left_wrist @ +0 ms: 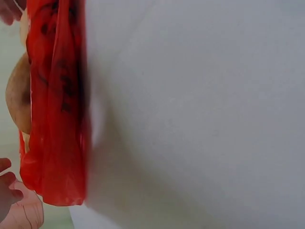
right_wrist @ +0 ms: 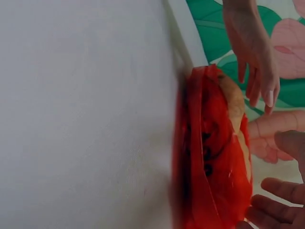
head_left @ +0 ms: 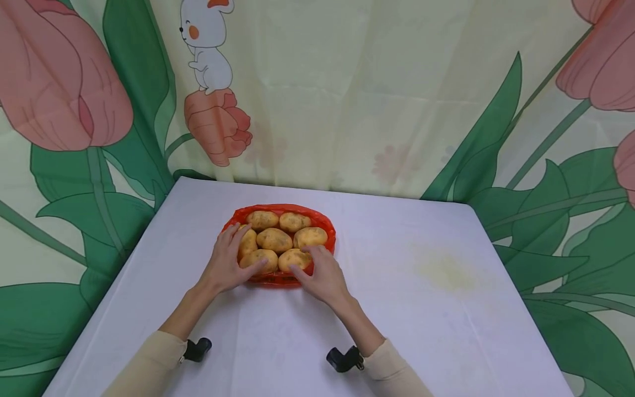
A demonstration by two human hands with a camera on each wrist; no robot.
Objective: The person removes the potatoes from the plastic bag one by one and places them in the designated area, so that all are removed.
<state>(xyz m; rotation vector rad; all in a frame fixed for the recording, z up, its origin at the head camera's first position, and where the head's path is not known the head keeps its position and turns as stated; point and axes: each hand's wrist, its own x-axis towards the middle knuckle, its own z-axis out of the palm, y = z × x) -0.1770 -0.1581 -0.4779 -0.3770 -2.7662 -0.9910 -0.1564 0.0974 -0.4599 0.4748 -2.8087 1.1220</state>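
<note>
Several potatoes (head_left: pixel 274 240) lie close together in a red plastic bag (head_left: pixel 278 281), its edge folded down around them, on the table. My left hand (head_left: pixel 225 267) is over the bag's left side, fingers spread beside the leftmost potato. My right hand (head_left: pixel 324 275) spreads over the front right, its fingertips close to the potatoes there. Whether either hand touches them cannot be told. In the left wrist view, the bag's red side (left_wrist: pixel 57 143) carries dark print, with a potato (left_wrist: pixel 19 95) above its rim. Both hands' fingers appear spread apart in the right wrist view.
A white cloth covers the table (head_left: pixel 397 309), with a faint yellowish stain (head_left: pixel 446 270) on the right. Behind it hangs a curtain (head_left: pixel 322 99) printed with tulips, leaves and a rabbit. Black wrist devices (head_left: pixel 344 359) sit at the cuffs.
</note>
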